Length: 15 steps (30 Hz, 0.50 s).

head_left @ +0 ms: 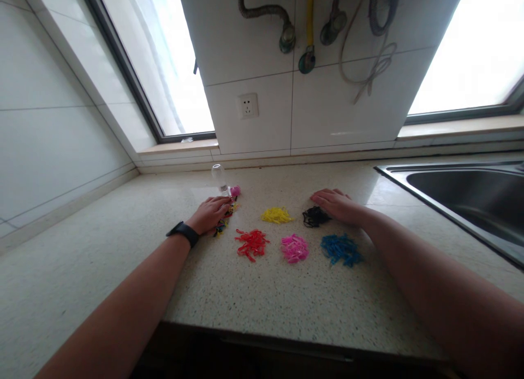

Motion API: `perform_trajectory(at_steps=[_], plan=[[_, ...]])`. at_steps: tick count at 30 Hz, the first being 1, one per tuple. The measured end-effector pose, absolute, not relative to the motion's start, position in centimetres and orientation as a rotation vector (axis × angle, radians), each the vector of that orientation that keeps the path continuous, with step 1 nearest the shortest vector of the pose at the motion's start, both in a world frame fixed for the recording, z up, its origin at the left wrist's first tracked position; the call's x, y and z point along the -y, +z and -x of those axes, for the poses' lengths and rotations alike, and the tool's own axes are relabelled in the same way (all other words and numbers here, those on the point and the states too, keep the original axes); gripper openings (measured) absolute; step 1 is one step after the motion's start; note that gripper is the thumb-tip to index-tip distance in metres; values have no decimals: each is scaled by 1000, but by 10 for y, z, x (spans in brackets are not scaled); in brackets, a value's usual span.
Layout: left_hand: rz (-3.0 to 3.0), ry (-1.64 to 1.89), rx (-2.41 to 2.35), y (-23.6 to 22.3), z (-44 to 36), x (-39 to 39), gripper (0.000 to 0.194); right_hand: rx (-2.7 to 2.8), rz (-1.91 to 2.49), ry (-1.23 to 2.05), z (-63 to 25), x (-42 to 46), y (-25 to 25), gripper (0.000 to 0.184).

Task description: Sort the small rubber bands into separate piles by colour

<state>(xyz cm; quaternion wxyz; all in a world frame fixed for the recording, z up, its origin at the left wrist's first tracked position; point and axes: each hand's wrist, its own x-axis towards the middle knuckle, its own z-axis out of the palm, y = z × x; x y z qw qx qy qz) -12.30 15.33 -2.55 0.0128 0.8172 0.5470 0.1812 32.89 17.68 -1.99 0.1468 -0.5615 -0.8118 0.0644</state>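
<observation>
My left hand (209, 212) lies flat, palm down, over a mixed-colour pile of small rubber bands (223, 224) and partly hides it. My right hand (335, 203) rests with its fingers stretched out at the back edge of a pile of black rubber bands (315, 217), partly over it. Between the hands is a yellow pile of rubber bands (277, 215). Nearer the front edge lie a red pile (252, 244), a pink pile (295, 248) and a blue pile (340, 250). Just beyond my left fingers are a clear bottle (219, 178) and a pink cap-like thing (235, 191).
Everything stands on a speckled stone countertop (262, 297), its front edge close to me. A steel sink (470, 199) is set in at the right. The tiled wall behind has a socket (248, 106) and hoses (266, 11) between two windows.
</observation>
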Motion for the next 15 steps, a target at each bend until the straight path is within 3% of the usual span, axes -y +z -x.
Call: perform_trajectory(at_steps=[15], plan=[[-2387,969,-1720,-8,113,-129,30,2373,1547,208,-334,-176,-22,57]])
